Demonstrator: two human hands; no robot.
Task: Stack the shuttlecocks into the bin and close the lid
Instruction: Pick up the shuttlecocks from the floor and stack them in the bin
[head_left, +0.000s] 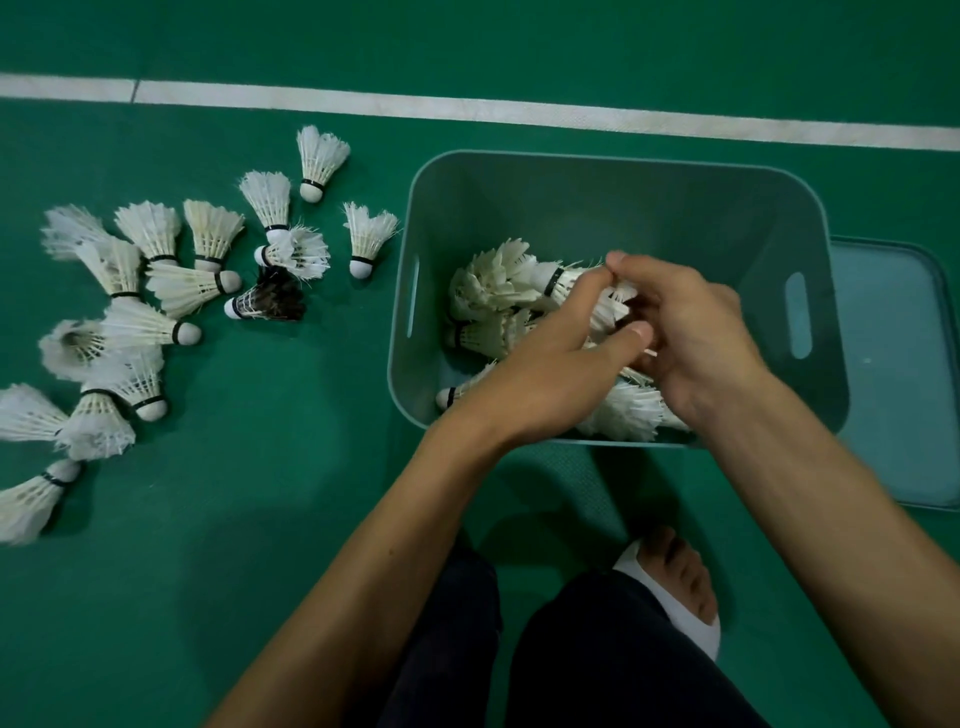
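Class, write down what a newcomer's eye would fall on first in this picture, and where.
The left hand and right hand meet over the open bin, among the binned shuttlecocks. Left of it, loose shuttlecocks litter the green floor, one dark-feathered shuttlecock among them. The lid lies right of the bin.

The bin (597, 161) stands right of centre on the floor (260, 493), with shuttlecocks (493, 286) inside. Its lid (893, 364) lies flat just beside it at the right edge. Loose shuttlecocks (182, 286) lie scattered at left.
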